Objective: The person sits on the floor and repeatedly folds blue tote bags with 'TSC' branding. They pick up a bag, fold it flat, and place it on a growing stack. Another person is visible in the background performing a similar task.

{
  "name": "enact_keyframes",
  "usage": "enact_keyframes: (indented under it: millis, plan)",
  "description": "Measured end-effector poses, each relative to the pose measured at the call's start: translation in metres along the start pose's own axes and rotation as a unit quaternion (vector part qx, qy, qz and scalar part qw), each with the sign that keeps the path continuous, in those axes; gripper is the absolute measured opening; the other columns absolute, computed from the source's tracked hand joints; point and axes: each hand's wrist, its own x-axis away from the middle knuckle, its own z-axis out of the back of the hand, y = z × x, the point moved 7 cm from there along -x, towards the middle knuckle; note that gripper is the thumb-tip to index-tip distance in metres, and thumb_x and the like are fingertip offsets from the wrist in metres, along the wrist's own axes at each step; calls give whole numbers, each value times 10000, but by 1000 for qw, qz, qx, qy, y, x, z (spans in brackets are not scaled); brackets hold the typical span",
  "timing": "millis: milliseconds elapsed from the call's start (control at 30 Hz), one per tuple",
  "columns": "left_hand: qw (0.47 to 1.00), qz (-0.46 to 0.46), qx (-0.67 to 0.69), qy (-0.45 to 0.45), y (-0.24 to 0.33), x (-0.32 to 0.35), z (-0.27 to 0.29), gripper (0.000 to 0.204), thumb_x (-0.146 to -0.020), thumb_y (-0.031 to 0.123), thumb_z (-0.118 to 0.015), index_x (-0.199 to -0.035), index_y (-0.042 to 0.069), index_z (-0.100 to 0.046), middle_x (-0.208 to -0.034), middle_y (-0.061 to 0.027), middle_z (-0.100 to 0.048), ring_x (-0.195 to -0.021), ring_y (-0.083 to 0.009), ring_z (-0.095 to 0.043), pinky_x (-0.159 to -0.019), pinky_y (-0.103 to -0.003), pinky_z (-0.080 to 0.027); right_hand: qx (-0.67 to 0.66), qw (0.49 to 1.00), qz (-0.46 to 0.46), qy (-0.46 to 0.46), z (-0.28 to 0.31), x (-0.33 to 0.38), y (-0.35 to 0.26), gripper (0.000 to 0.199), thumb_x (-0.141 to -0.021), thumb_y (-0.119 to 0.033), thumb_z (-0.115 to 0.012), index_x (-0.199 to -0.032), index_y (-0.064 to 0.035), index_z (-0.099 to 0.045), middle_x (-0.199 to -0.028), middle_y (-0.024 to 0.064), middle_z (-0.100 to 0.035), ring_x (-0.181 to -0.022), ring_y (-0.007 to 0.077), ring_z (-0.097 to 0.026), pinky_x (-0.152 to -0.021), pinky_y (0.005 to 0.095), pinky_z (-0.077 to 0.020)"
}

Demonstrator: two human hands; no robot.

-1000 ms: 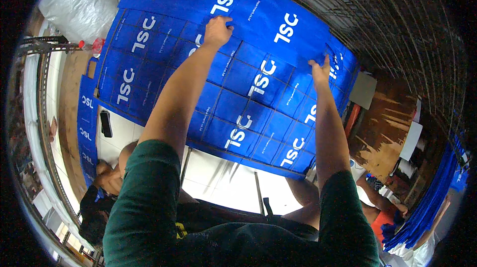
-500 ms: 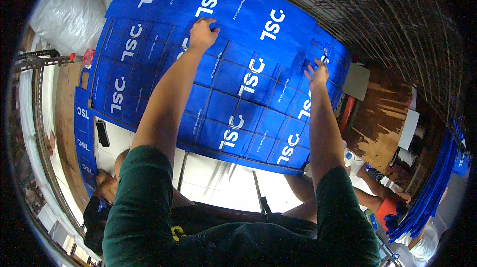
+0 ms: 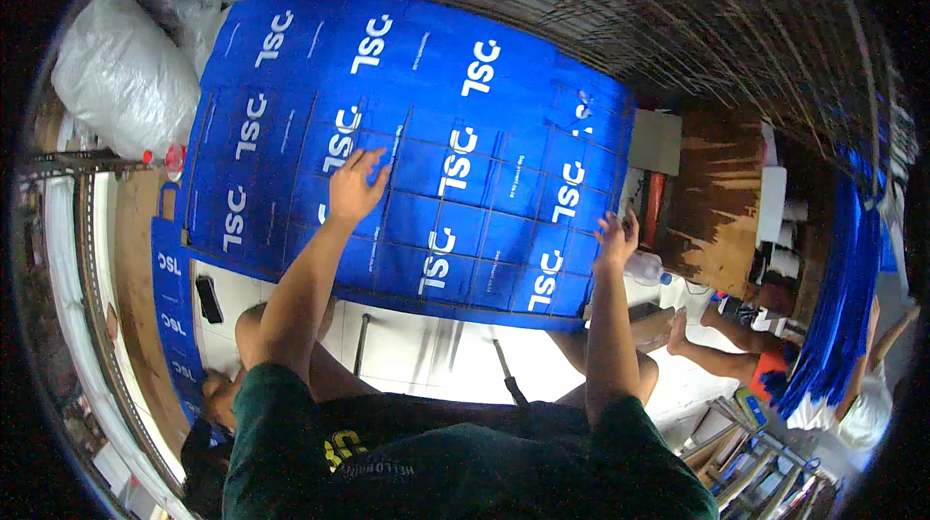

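Note:
Blue printed fabric sheets (image 3: 407,84) with white lettering lie spread in rows in front of me. Thin dark wires of a rack (image 3: 426,195) form a grid across the nearer rows. Over the left-middle part, my left hand (image 3: 356,189) hovers or rests with its fingers apart; whether it touches the fabric I cannot tell. My right hand (image 3: 617,234) is at the right edge of the sheets, fingers loosely bent and apart. Neither hand visibly holds anything.
Tilted wire racks (image 3: 717,45) rise behind the sheets. A clear plastic bottle (image 3: 643,268) is beside my right hand. A phone (image 3: 208,298) lies at lower left, near a plastic-wrapped bundle (image 3: 126,75). Other people's legs (image 3: 717,355) and hanging blue strips (image 3: 838,307) are at right.
Both hands have come back toward me from farther over the sheets, the right one down to their right edge. The whole view has shifted slightly.

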Motion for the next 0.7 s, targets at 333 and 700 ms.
enact_keyframes:
  millis: [333,700]
  plan:
    - [983,-13,80,-164,46,59,5,617,-732,239,-699,-1276,133,-426,-930,-130,-613,-784,-251,-607,-665,-374,-490,29,888,437,141,173,114,-306,363,-851,-130,-575,-1176,-4,-471,-829,72,-582,-710,117,-555,-648,257,-466]
    - [940,38,169,-294,142,187,18,716,-694,207,-744,-1297,53,-389,-930,-96,-589,-751,-149,-554,-615,-289,-469,136,749,412,502,534,93,-494,375,-774,-229,-605,-1087,-32,-542,-968,166,-589,-843,277,-596,-724,343,-493]
